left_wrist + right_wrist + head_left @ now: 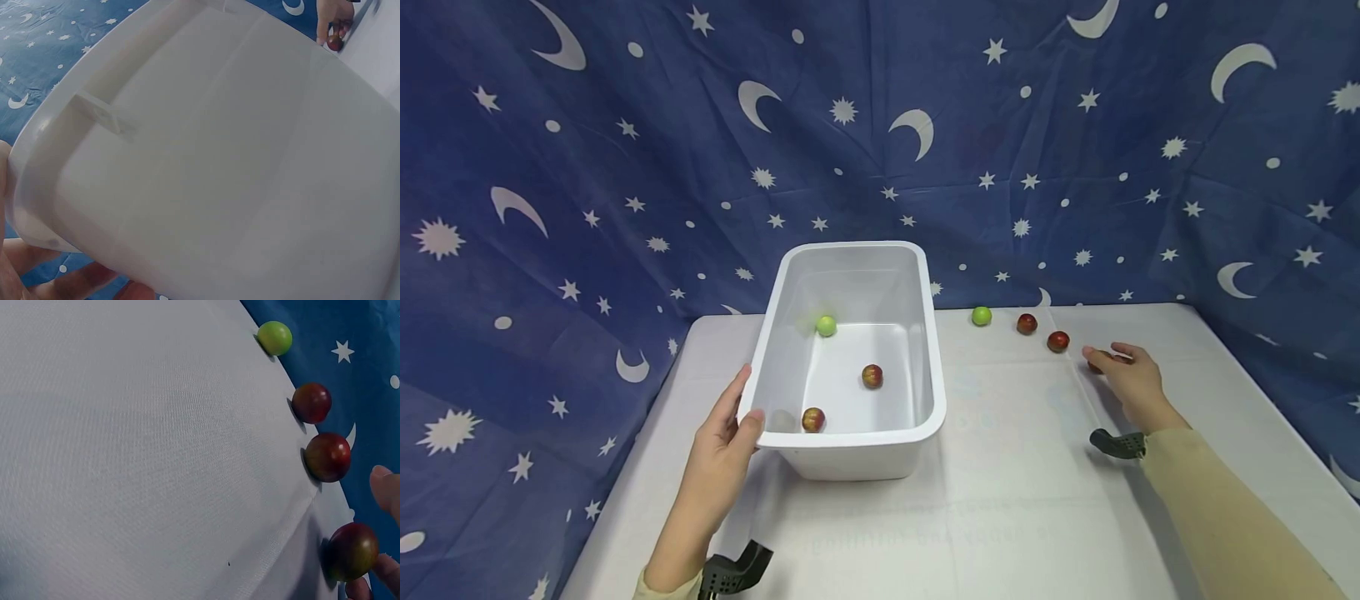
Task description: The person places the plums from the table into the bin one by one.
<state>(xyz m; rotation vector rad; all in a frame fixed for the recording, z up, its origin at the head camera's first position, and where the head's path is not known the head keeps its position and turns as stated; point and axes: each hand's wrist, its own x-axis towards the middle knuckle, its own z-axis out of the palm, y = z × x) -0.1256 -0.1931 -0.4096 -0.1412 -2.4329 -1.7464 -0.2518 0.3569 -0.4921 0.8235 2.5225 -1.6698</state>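
A white plastic bin [850, 248] stands on the white table [1015, 500]. My left hand [739, 414] grips its front left rim, thumb over the edge. In the left wrist view the bin's outer wall [219, 162] fills the frame. Inside the bin lie a green fruit [826, 326] and two red fruits [872, 376] [813, 419]. My right hand [1123, 371] is at the table's far right, fingers curled round a red fruit [353, 551], which is mostly hidden in the head view.
A row of fruit lies along the table's back edge: a green one [981, 316] [274, 337], then two red ones [1027, 323] [1058, 341]. A blue star-and-moon cloth [880, 125] hangs behind and at both sides.
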